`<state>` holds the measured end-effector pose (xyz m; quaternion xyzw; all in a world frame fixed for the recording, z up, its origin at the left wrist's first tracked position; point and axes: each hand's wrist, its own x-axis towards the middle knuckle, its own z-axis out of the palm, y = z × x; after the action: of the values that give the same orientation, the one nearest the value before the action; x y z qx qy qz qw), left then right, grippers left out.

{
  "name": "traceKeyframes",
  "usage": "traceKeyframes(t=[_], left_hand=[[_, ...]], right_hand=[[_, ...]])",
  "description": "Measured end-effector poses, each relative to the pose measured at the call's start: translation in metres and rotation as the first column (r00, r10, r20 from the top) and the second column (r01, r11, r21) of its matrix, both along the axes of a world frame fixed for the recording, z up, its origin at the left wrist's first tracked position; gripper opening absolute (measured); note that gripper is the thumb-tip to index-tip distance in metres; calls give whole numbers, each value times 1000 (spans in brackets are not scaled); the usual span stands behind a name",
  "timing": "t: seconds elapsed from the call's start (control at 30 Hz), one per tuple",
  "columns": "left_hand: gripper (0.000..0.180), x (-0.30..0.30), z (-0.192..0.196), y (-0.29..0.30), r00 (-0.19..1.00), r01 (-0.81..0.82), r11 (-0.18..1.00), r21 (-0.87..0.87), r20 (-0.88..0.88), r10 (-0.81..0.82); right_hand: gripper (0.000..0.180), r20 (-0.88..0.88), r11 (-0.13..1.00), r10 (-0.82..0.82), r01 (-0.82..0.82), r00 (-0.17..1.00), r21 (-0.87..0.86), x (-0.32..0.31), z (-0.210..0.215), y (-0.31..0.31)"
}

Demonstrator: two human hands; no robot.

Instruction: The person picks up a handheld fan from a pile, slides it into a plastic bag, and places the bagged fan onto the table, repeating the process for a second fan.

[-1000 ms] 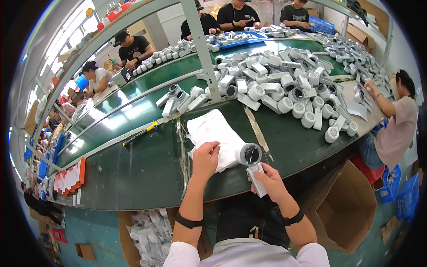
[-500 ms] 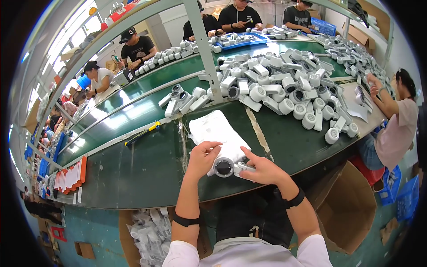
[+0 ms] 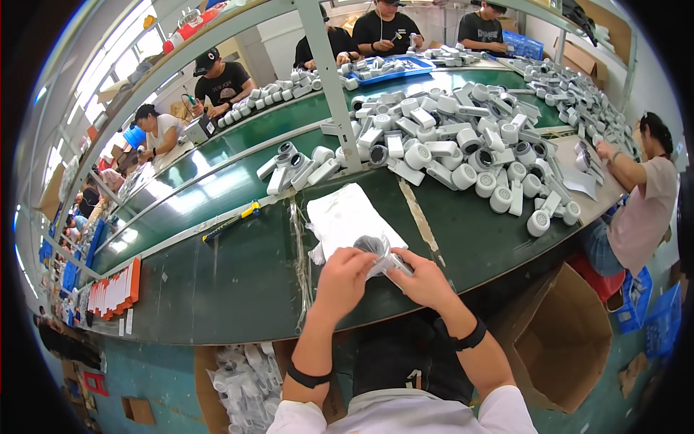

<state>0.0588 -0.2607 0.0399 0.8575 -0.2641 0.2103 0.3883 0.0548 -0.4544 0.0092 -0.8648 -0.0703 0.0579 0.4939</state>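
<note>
In front of me, over the near edge of the bench, my right hand (image 3: 423, 281) is closed around the handle of a pale grey handheld fan (image 3: 369, 244). A clear, crinkled plastic bag (image 3: 377, 267) lies over or around the fan's round head. My left hand (image 3: 344, 282) has its fingers pinched at the bag beside the fan head; the fingertips are partly hidden. Just beyond my hands, a stack of thin white plastic bags (image 3: 345, 212) rests on the dark green bench (image 3: 217, 286).
A large pile of similar fans (image 3: 463, 137) covers the bench's far right. A yellow-and-black tool (image 3: 233, 220) lies to the left. Cardboard cartons stand below, one holding bagged fans (image 3: 244, 387), another open box (image 3: 553, 336) at right. Several co-workers sit around the tables.
The fan head, bare before, now has clear film over it. My left hand has come to the right and closed in at the fan, while the fan has tilted and risen slightly.
</note>
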Motion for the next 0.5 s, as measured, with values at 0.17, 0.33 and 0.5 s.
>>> traceKeyframes(t=[0.17, 0.33, 0.5], left_hand=[[12, -28, -21, -17, 995, 96, 994, -54, 19, -96], [13, -49, -38, -24, 935, 224, 917, -331, -193, -297], [31, -48, -46, -14, 916, 52, 687, -724, -240, -323]], right_hand=[[58, -194, 812, -156, 238, 968, 533, -7, -5, 13], [56, -93, 715, -223, 228, 970, 661, -5, -13, 17], [43, -85, 644, -152, 164, 985, 748, -15, -11, 28]])
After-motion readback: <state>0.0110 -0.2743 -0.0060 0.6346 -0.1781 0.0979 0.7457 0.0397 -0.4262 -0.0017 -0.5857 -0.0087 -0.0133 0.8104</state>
